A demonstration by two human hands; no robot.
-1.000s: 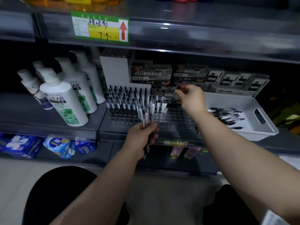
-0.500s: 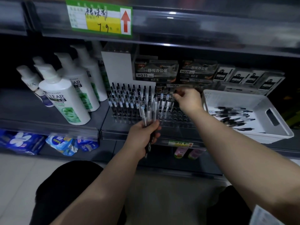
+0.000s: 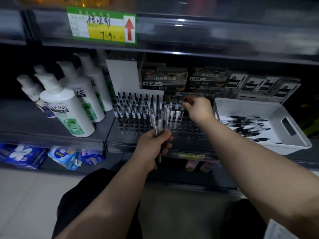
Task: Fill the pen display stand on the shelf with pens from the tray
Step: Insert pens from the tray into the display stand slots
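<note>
A clear pen display stand sits on the middle shelf; its left part holds several upright black-capped pens, its right part shows open holes. My left hand is shut on a bundle of pens in front of the stand. Over the stand's back right rows, my right hand pinches the top of one pen that stands tilted. To the right, a white tray holds several loose pens.
White shampoo bottles stand left of the stand. Pen boxes line the shelf's back. An upper shelf edge with a green price tag hangs overhead. Packets lie on the lower shelf.
My right hand has shifted slightly along the stand's back rows, still pinching a pen. The left hand keeps its bundle in about the same place. The camera has shifted a little.
</note>
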